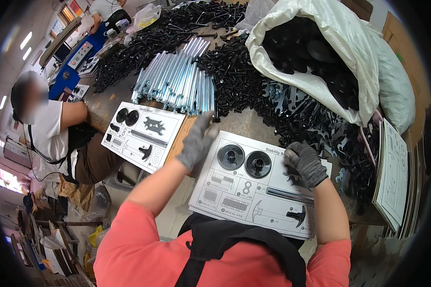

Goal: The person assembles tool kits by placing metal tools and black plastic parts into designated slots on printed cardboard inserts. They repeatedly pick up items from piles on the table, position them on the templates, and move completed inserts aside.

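Head view: white paper card bearing round black plastic discs, silver metal tube; gray outlines apparently unfilled; gray-gloved left hand, right hand: hold indeterminable.

Worktable's packed tbh: silver rods mid, blk bolts just R of em, wrenches + white sack R, printed sheets near side.

Occupied on the left by a seated co-worker in white, at the far left by a blue machine, ceiling lights and another person, and at near left by crumpled plastic.
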A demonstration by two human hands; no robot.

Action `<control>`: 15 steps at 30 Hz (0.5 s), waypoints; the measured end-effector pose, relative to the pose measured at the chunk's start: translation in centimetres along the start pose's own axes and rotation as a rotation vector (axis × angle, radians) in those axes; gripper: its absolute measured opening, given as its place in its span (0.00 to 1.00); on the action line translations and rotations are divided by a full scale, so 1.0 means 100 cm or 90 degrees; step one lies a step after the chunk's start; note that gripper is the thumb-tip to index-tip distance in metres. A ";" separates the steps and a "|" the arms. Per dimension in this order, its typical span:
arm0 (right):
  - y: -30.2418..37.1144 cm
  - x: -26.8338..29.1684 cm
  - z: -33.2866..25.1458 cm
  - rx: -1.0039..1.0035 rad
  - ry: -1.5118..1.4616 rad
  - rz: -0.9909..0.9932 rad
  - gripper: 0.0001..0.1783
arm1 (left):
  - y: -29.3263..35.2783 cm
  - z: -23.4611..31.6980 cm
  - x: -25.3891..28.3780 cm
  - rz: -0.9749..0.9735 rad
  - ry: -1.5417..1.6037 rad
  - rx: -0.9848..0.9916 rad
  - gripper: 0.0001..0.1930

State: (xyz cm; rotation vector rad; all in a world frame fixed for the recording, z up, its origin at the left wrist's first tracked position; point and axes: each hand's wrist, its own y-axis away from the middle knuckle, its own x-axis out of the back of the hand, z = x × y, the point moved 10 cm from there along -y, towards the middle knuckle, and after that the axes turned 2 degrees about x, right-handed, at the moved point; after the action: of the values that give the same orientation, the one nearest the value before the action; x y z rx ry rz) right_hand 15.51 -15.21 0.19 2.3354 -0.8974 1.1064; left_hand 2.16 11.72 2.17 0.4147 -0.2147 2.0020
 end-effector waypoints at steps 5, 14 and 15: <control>-0.002 -0.010 0.024 -0.085 -0.115 -0.017 0.17 | -0.113 0.040 0.008 0.062 -0.197 -0.143 0.27; 0.007 -0.011 0.017 -0.058 -0.026 -0.021 0.19 | -0.213 0.069 -0.050 -0.015 -0.777 -0.078 0.24; 0.007 -0.011 0.017 -0.064 -0.021 -0.023 0.19 | -0.215 0.071 -0.050 -0.030 -0.807 -0.062 0.24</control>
State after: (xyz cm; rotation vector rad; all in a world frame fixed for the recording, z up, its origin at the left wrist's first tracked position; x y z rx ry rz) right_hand 15.43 -16.26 -1.64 2.2853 -0.8984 0.9873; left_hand 24.80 14.93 6.24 1.5545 -1.0470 1.4063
